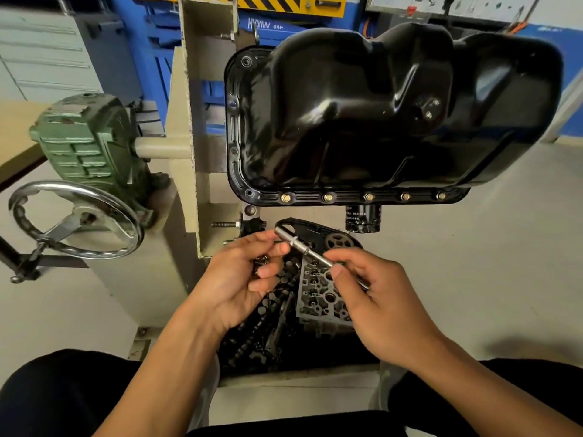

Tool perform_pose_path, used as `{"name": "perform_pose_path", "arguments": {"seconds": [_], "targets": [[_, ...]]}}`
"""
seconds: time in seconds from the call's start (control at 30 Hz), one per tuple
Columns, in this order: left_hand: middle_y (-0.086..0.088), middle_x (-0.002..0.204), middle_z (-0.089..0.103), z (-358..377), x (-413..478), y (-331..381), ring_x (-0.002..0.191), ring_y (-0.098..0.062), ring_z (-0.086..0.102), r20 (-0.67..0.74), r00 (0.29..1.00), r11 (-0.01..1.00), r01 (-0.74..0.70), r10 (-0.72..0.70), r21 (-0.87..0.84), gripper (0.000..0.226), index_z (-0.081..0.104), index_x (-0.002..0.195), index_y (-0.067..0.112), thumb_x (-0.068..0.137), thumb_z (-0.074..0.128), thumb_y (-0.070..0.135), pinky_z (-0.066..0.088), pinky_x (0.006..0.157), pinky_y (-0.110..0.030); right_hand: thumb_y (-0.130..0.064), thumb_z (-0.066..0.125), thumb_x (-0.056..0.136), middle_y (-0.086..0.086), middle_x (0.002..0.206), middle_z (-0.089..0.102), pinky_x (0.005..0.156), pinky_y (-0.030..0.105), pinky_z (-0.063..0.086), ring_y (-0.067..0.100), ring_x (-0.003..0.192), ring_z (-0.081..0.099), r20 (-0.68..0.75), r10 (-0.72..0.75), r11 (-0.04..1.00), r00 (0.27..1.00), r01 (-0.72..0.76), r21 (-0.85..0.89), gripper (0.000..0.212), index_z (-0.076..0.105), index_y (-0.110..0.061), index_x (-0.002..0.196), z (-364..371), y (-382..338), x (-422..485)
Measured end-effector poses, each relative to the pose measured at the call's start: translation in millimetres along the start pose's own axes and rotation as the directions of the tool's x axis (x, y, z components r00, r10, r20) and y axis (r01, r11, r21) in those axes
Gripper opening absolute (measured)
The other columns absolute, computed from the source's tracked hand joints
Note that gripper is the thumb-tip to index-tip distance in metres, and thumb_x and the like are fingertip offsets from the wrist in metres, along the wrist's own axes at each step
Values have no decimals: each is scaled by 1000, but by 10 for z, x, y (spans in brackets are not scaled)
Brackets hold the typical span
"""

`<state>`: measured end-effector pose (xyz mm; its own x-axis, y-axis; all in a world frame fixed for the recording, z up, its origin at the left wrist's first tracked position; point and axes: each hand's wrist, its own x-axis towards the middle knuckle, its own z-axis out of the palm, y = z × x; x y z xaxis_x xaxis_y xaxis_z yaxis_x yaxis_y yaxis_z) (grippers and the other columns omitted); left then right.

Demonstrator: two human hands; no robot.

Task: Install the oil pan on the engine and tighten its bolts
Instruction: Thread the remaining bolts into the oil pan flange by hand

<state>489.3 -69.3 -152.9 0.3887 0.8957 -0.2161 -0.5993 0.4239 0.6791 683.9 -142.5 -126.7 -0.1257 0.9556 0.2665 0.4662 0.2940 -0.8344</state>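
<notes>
Steel socket driver (310, 252) is clamped at its shaft by the right hand's (378, 304) fingers (342, 272). Left hand (233, 279) fingers curl round small metal pieces (262, 263). Loose engine parts (321, 298) lie beneath both hands. Driver's long axis runs lower right to upper left, socket end towards the stand (195, 121). Black oil pan (378, 115) sits above on the engine, five bolts (328, 197) along its near flange.

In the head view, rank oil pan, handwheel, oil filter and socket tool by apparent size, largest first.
1. oil pan
2. handwheel
3. oil filter and socket tool: look alike; the tool is nearer, so unranked.
</notes>
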Motion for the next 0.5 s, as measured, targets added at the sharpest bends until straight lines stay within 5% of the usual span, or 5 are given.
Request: {"name": "perform_pose_path", "arguments": {"seconds": [0.13, 0.23, 0.4, 0.5], "targets": [[-7, 67, 54, -2, 5, 5, 36, -6, 32, -16, 999, 999, -28, 29, 17, 16, 53, 104, 4, 103, 38, 10, 24, 25, -15, -23, 52, 101, 1, 66, 57, 44, 18, 36, 2, 47, 44, 0, -16, 999, 1000, 16, 51, 28, 62, -48, 106, 17, 6, -34], [0, 55, 41, 9, 4, -5, 35, -6, 29, -11, 1000, 997, -22, 22, 76, 33, 63, 95, 7, 106, 37, 24, 22, 26, -14, -24, 52, 101, 4, 66, 56, 43, 17, 35, 1, 45, 42, 31, -3, 997, 1000, 1, 79, 24, 63, -43, 106, 81, 31, -55], [2, 47, 33, -79, 113, -108, 36, -11, 24, -153, 982, 911, -34, 106, 410, 47, 64, 83, 10, 107, 35, 39, 18, 33, -15, -19, 52, 101, -8, 59, 54, 42, 19, 34, 2, 45, 43, 56, 87, 994, 995, -91, 65, 23, 63, -40, 104, 299, 272, -49], [5, 45, 30, -252, 177, -254, 37, -11, 23, -192, 978, 816, 49, 76, 576, 49, 63, 82, 11, 107, 32, 40, 14, 37, -17, -21, 52, 100, -2, 70, 63, 50, 32, 42, 12, 51, 51, 208, 194, 981, 959, -191, -33, 19, 61, -38, 103, 568, 617, -50]]}}
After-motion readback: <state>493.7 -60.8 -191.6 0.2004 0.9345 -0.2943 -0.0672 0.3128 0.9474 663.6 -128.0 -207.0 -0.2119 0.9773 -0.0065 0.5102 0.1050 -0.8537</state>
